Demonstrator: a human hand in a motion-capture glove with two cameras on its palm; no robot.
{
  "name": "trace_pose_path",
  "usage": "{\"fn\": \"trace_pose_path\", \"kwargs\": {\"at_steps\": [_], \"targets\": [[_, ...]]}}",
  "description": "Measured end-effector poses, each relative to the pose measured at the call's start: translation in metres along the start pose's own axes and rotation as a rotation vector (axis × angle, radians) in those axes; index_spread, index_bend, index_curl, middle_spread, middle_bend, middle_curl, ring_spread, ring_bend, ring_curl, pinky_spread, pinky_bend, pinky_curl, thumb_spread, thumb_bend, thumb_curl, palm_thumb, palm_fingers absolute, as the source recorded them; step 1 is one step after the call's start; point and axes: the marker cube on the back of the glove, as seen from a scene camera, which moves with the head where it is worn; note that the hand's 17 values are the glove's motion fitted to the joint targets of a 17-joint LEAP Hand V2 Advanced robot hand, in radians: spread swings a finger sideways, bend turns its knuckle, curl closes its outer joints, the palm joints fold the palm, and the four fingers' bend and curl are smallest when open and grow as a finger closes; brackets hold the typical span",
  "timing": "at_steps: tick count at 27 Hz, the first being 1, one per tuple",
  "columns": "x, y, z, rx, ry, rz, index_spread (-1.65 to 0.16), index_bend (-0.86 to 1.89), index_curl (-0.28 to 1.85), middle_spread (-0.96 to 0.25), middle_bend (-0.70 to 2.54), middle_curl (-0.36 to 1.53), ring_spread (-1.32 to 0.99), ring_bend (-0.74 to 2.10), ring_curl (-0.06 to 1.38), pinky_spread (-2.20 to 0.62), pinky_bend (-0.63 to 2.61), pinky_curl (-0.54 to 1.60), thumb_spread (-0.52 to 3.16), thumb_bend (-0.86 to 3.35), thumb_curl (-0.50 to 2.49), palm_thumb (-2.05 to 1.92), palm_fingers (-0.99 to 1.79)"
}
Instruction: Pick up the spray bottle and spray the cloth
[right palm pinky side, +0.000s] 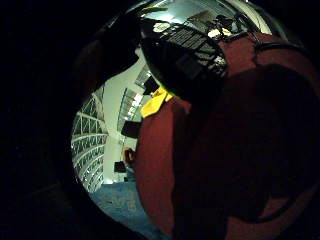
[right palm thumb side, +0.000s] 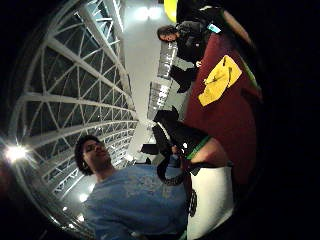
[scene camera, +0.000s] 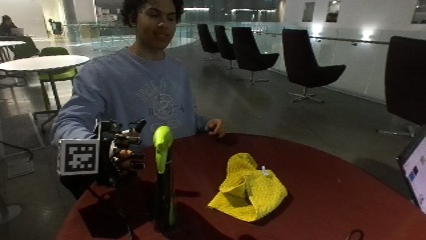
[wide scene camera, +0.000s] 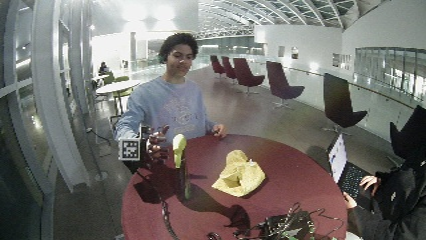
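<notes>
Outside view: a person seated at a round dark red table (scene camera: 346, 200). The spray bottle (scene camera: 164, 185), a dark body with a lime-green trigger head (scene camera: 162, 141), stands upright on the table near its edge on the person's right side. The gloved right hand (scene camera: 125, 150) is raised above the table edge just beside the bottle's head, on the side away from the cloth, palm turned toward the bottle. Its fingers (scene camera: 135, 126) are spread and only lightly bent; a narrow gap shows between them and the green head, so the hand grips nothing.

The yellow cloth (scene camera: 247, 189) lies crumpled in a heap on the table, apart from the bottle and nearer the table's middle. The person's bare left hand (scene camera: 214, 126) rests on the far table edge, well apart from bottle and cloth.

Wide outside view: same arrangement, with bottle (wide scene camera: 182, 175) upright between the gloved hand (wide scene camera: 154, 142) and the cloth (wide scene camera: 238, 175); a laptop (wide scene camera: 346, 167) sits at the table's far side from the bottle.

Little finger side palm view: the bottle's dark body with printed label (right palm pinky side: 187, 57) is close to the palm, the cloth (right palm pinky side: 155, 102) on the red table surface (right palm pinky side: 160, 165) beyond it.

Thumb side palm view: the cloth (right palm thumb side: 219, 80) lies on the table (right palm thumb side: 225, 125).
</notes>
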Motion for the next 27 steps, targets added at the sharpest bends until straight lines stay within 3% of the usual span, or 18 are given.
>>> {"fn": "trace_pose_path", "kwargs": {"at_steps": [27], "targets": [[0.060, -0.102, 0.028, 0.153, 0.127, 0.191, -0.37, 0.09, 0.18, 0.02, 0.29, 0.33, 0.03, 0.39, 0.28, 0.23, 0.42, 0.33, 0.96, -0.02, 0.28, 0.60, 0.43]]}}
